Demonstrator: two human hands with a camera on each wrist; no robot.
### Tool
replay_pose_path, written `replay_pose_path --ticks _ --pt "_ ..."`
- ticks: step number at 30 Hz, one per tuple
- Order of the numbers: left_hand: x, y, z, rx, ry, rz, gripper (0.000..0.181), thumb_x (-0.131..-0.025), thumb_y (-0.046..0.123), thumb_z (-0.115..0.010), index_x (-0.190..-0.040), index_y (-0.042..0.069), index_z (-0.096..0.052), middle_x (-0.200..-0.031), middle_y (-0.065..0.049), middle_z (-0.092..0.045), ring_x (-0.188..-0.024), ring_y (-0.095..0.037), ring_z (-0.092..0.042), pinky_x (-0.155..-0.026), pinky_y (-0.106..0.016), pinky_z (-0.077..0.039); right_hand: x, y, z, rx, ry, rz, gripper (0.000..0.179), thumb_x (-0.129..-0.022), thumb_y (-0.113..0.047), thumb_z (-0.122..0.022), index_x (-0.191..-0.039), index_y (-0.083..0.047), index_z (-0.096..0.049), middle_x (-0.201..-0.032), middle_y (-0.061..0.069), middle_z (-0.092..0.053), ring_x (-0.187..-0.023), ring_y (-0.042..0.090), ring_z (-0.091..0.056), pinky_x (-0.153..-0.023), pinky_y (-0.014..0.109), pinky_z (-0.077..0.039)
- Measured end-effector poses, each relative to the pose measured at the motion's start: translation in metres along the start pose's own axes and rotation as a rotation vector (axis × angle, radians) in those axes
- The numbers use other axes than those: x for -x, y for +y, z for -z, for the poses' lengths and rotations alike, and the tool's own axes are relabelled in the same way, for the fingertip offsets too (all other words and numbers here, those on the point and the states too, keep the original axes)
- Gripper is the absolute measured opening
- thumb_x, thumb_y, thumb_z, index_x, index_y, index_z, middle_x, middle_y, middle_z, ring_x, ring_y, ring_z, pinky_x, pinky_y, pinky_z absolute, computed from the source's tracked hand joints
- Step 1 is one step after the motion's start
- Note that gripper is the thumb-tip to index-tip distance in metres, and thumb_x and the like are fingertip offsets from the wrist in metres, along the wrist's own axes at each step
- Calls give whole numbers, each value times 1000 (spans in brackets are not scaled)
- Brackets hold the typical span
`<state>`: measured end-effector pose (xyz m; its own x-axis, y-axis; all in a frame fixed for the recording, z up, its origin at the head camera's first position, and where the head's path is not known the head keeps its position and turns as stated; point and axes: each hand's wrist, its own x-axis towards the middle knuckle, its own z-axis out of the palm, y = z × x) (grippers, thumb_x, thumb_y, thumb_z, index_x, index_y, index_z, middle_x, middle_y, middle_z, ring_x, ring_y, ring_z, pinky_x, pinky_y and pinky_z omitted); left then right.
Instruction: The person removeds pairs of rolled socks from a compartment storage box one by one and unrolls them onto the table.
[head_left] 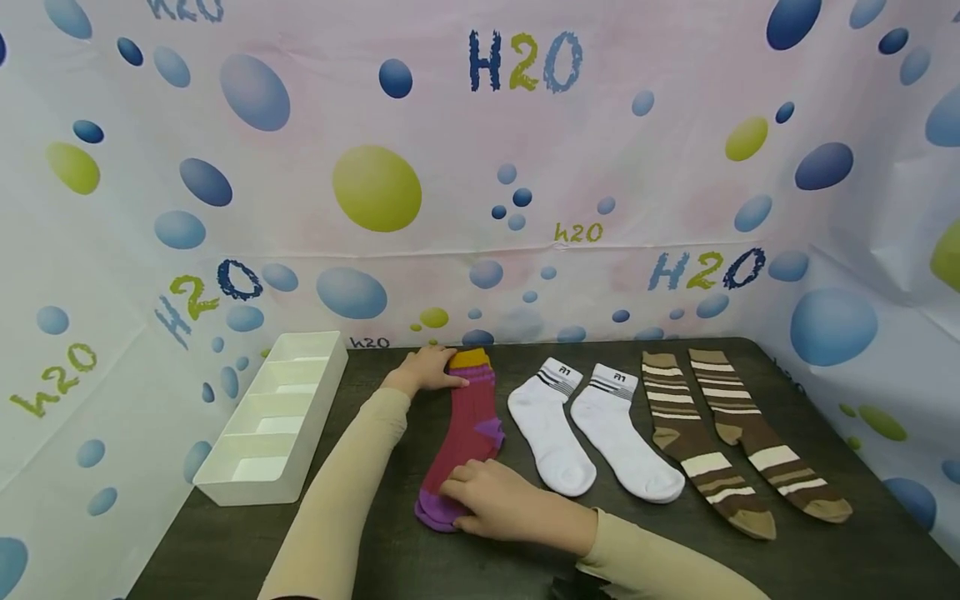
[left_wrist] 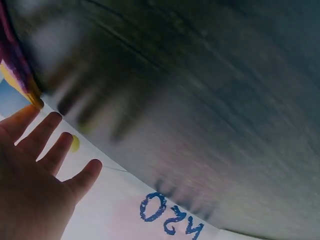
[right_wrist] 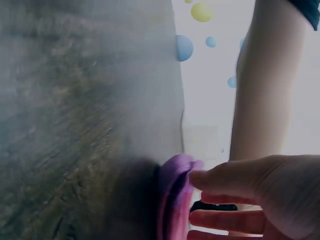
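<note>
Two maroon socks point(head_left: 471, 417) with purple toes and heels and a yellow cuff point(head_left: 470, 358) lie stacked one on the other, the lower toe peeking out. My left hand point(head_left: 426, 371) is at the cuff end, its thumb over the sock's edge; in the left wrist view its fingers are spread, a fingertip right at the yellow edge point(left_wrist: 34, 100). Over the toe end is my right hand point(head_left: 517, 507), with loosely bent fingers. The right wrist view has a fingertip touching the purple toe point(right_wrist: 176, 167), the other fingers extended beside the sock.
To the right lie a pair of white ankle socks point(head_left: 551, 425) and a pair of brown striped socks point(head_left: 697, 433), all flat. A white box point(head_left: 288, 492) with several compartments stands at the left of the dark table point(head_left: 390, 567). A patterned curtain point(head_left: 450, 283) rises behind.
</note>
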<state>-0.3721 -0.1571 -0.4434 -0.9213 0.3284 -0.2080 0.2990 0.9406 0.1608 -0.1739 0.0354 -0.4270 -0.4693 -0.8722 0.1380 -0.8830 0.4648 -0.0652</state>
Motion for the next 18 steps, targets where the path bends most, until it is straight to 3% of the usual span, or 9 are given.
replay_pose_path --ticks 4,10,15,18 --pt "-1 -2 0 17 -10 24 85 -87 65 -58 -151 13 -37 -156 -14 -35 -144 -38 -32 -113 -62 -28 -9 0 -7 57 -22 2 25 -81 -24 -74 -105 -22 -69 -93 -9 -67 -84 5 -62 -68 21 -48" --pt "-2 -4 0 46 17 30 84 -83 65 -62 -145 11 -44 -153 -13 -41 -143 -36 -33 -112 -62 -30 -16 1 -10 84 16 -9 16 -80 -20 -72 -96 -23 -69 -83 -10 -66 -74 3 -63 -59 20 -44" --pt "-5 -2 -1 56 73 -28 82 -83 60 -67 -143 10 -43 -145 -12 -49 -136 -34 -43 -110 -59 -34 -17 2 -13 81 33 -27 13 -81 -19 -72 -93 -24 -70 -82 -12 -68 -71 1 -63 -55 20 -43" --pt "-6 1 -2 37 157 -84 69 -86 53 -68 -137 10 -49 -132 -11 -59 -124 -32 -54 -106 -55 -40 -16 3 -13 72 33 -40 11 -80 -19 -72 -89 -24 -69 -79 -12 -68 -68 1 -63 -54 21 -42"
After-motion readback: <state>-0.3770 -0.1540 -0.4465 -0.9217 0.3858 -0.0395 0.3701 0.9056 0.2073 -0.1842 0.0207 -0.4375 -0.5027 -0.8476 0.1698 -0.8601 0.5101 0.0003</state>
